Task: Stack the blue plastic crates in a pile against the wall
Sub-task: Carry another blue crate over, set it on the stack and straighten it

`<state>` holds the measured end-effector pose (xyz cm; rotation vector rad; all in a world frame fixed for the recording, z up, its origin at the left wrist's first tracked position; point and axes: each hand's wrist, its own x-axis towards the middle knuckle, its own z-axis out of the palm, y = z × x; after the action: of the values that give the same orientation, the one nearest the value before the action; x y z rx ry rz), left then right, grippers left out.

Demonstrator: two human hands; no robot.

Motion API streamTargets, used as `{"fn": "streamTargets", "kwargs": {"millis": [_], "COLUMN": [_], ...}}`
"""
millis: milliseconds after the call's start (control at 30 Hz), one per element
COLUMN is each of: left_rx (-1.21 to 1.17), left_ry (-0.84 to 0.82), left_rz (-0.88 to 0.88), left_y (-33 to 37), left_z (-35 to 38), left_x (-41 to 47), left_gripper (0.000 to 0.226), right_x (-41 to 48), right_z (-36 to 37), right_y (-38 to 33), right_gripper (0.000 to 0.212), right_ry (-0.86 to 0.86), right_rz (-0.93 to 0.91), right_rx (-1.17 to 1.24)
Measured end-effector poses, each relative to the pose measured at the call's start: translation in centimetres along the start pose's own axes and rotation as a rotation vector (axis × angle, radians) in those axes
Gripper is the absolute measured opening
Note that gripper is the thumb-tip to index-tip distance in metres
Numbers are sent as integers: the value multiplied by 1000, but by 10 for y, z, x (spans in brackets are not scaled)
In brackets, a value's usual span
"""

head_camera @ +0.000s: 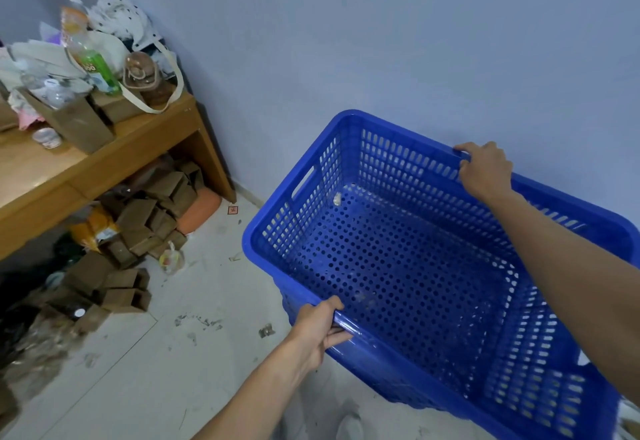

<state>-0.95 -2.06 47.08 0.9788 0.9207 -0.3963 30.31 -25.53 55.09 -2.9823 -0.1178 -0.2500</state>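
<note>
Both hands gripping blue crate (408, 266) rims, far rim near wall (381, 41)

Big blue perforated plastic crate (398, 266): smooth, glossy rim, sheen on holed base. Left of crate: light brown wooden table (114, 159), satin finish; matt brown cardboard boxes (131, 235) under it. Pale tiled floor (194, 335) by crate: glossy, scuffed w/ grime.
</note>
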Motion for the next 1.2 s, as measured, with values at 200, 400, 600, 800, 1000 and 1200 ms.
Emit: {"fn": "streamTargets", "kwargs": {"millis": [200, 400, 600, 800, 1000, 1200], "left_rx": [13, 5, -3, 121, 277, 548], "left_ry": [-19, -5, -8, -110, -242, -340], "left_rz": [-4, 22, 38, -11, -97, -206], "left_y": [12, 16, 22, 26, 33, 49], "left_z": [7, 15, 27, 22, 13, 2], "left_x": [4, 12, 16, 14, 15, 24], "left_gripper": [10, 11, 11, 19, 40, 48], "right_x": [7, 5, -16, -60, -109, -190], "right_z": [11, 18, 28, 20, -11, -40], "right_y": [11, 27, 34, 33, 15, -6], "right_gripper": [41, 63, 71, 74, 72, 62], "right_ry": [-122, -320, -433, -462, -473, -508], "right_rz": [56, 42, 16, 1, 75, 157], "right_rx": [65, 84, 224, 224, 214, 238]}}
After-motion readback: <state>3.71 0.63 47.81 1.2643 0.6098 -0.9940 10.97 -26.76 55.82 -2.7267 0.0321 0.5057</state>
